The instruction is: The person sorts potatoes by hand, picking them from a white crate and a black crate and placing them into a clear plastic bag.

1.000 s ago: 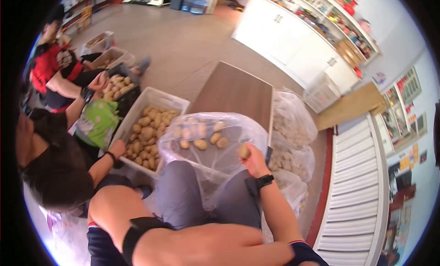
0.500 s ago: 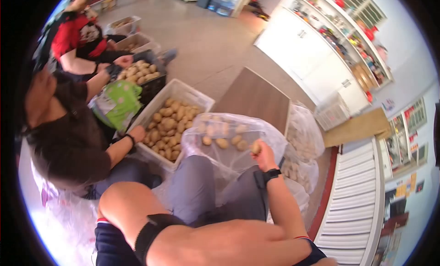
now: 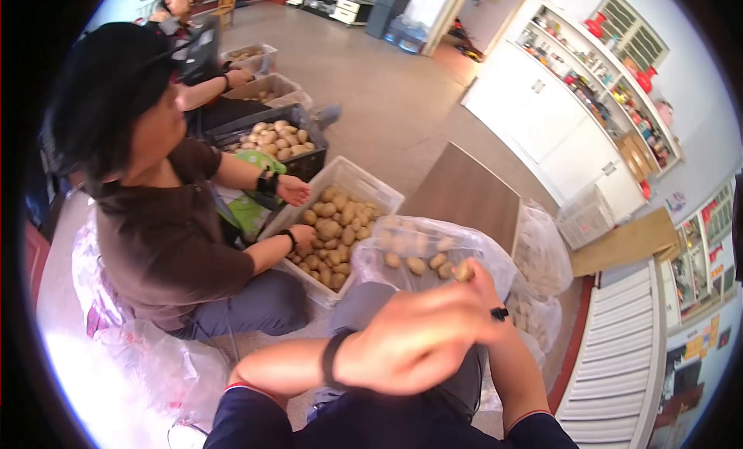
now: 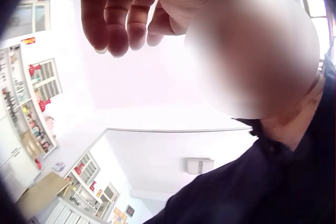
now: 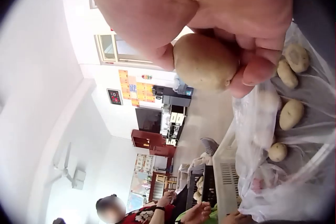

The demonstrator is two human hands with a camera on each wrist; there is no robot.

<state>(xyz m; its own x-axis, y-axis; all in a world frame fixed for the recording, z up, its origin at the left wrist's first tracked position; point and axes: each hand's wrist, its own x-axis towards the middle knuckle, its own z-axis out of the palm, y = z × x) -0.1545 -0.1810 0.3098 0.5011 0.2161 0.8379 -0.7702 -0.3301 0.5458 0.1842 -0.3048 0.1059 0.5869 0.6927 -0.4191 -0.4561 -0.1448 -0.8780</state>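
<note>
A tan potato (image 5: pixel 205 61) is pinched between the thumb and fingertips of my right hand (image 3: pixel 486 290). That hand is over the right side of an open clear plastic bag (image 3: pixel 373 257), which has several loose potatoes (image 3: pixel 416 265) in it. My left hand (image 3: pixel 418 337), blurred in the head view, is raised in front of my body and overlaps my right forearm there. In the left wrist view its fingers (image 4: pixel 117 37) hang loosely bent with nothing in them.
Left of the bag stands a white crate (image 3: pixel 370 183) of potatoes, with a seated person's (image 3: pixel 166 240) hands at it. Beyond are a black crate (image 3: pixel 315 159) and another seated person. A brown tabletop (image 3: pixel 470 192) lies behind the bag; filled bags (image 3: pixel 544 251) stand right.
My left arm has swung, bringing the hand forward over my lap. The right hand still holds the potato. The head view has turned left, and the person beside me has lifted one hand.
</note>
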